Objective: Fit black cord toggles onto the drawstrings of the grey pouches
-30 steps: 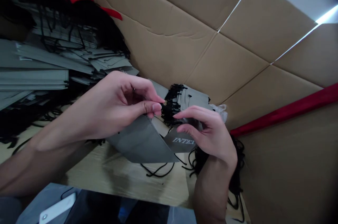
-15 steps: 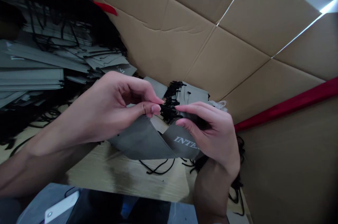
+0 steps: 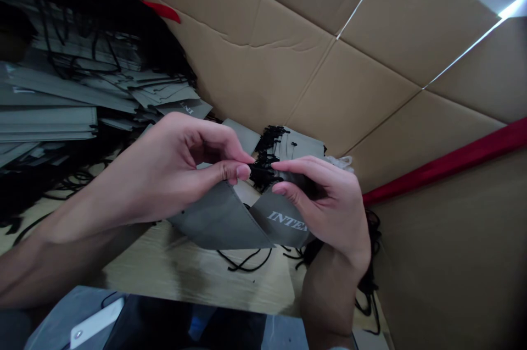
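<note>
Black, thin, string-like cord [image 3: 260, 170] is apparently being pinched by the left hand [image 3: 185, 166]; the right hand [image 3: 329, 201] is showing a spread grip; cord handling is looking unfinished.

Grey panel [image 3: 220, 221]: here it is, tilted below the left hand [image 3: 197, 168] | lettered grey piece [image 3: 284, 218]: white "INTE" slanting, right end behind the right hand [image 3: 329, 196] | black cord [image 3: 248, 270]: curling by the panel's near edge
</note>
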Available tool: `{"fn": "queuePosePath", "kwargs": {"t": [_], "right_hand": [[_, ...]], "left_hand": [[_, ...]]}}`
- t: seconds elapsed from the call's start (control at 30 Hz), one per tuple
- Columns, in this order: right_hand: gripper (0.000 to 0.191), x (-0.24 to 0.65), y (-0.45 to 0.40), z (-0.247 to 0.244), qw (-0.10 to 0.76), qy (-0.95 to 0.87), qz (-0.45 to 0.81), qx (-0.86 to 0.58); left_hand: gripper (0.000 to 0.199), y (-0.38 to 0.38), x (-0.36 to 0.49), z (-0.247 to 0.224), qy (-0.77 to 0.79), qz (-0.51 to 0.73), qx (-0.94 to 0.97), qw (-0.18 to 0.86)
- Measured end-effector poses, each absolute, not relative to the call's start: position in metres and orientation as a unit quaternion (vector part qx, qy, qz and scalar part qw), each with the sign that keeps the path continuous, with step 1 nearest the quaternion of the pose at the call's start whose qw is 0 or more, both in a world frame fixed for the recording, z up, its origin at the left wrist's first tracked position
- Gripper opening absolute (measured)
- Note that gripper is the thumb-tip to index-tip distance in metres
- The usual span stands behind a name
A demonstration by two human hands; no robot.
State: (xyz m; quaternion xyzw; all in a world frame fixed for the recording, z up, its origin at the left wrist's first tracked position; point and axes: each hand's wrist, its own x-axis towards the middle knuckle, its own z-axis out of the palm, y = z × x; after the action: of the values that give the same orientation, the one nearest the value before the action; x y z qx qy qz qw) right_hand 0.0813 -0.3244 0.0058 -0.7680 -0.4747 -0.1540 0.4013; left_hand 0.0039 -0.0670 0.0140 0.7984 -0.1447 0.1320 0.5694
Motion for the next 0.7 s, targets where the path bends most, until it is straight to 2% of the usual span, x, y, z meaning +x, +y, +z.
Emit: {"fn": "queuePosePath", "kwargs": {"t": [0.7], "right_hand": [[0.018,0.081,-0.3242,0.0055,0.4,-0.471,-0.165,-0.769]], "left_hand": [[0.018,-0.0676,0.0034,0.0129,-0.14,0.134,0.808,0.557]]}}
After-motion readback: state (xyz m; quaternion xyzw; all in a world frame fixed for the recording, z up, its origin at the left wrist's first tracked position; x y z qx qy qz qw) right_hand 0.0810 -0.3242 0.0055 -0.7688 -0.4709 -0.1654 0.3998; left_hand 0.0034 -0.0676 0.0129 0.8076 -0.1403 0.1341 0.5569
